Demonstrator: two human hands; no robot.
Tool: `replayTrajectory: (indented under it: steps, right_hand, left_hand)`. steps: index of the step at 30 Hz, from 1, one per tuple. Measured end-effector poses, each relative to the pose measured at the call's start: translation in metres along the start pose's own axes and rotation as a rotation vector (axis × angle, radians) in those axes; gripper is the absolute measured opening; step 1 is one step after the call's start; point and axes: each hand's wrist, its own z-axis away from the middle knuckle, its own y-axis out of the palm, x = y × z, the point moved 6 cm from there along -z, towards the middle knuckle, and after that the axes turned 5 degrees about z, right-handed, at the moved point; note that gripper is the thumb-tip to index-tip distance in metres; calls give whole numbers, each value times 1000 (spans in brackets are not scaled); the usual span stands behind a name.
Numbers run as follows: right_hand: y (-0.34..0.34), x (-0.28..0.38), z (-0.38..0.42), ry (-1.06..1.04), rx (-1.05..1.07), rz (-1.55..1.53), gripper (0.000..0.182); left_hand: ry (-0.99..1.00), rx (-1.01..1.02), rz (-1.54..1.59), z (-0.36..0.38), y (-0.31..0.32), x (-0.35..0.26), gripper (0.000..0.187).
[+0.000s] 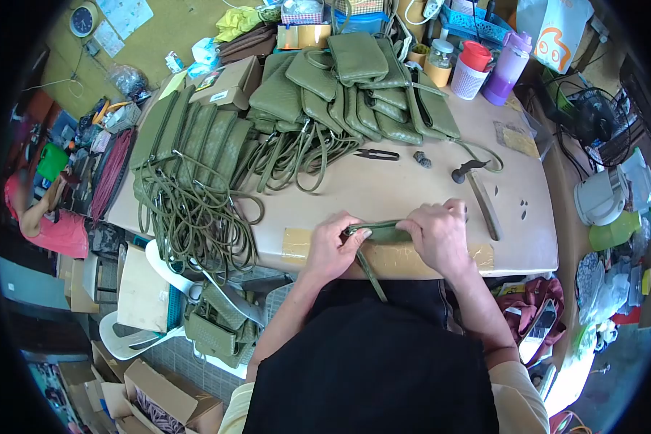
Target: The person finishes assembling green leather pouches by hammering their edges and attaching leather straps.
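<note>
Both hands grip a small olive-green pouch at the front edge of the padded table. My left hand pinches its left end, thumb on top. My right hand is closed round the right end, its fingers partly hiding it. From the left end a thin green strap hangs down over the table edge. Beyond the hands lie a hammer, black thread snips and a small dark lump. Several olive woven pouches are piled at the back.
More green pouches with tangled straps cover the table's left side. A red-lidded cup and a purple bottle stand at the back right. A fan is further right. Another person sits at far left.
</note>
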Motion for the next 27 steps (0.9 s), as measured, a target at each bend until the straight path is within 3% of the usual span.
replayTrajectory:
  steps: [1,3,4,6,8,11,16,21,23,25,27]
  right_hand:
    - [6,-7,3,6,2,2,16]
    - [48,-29,11,114,450,-100,23]
    - [36,-32,0,55,444,-355,25]
    - [18,-47,-28,171,194,-372,24]
    - [39,-73,-55,147,58,-156,26]
    - [86,-100,-83,223,214,64,27]
    - [98,-125,-94,217,153,-14,20]
    - [72,-117,-71,292,12,-210,22]
    - [17,-90,-40,200,-277,-305,30]
    - [-9,-95,2,295,-554,53,36]
    - [5,-132,34,578,-476,192,36]
  left_hand:
    - [0,5,3,6,5,10,16]
    - [-238,101,51,11,17,37,13]
    - [-216,64,118,10,18,38,14]
    - [-275,97,178,9,20,43,15]
    - [-331,115,229,11,20,47,17]
    - [-338,104,261,11,19,47,19]
    - [-375,108,327,14,19,45,21]
    - [-370,154,300,15,18,40,22]
    - [-368,140,297,14,18,39,21]
    - [-364,127,299,14,20,38,20]
    - [-361,114,295,13,20,39,19]
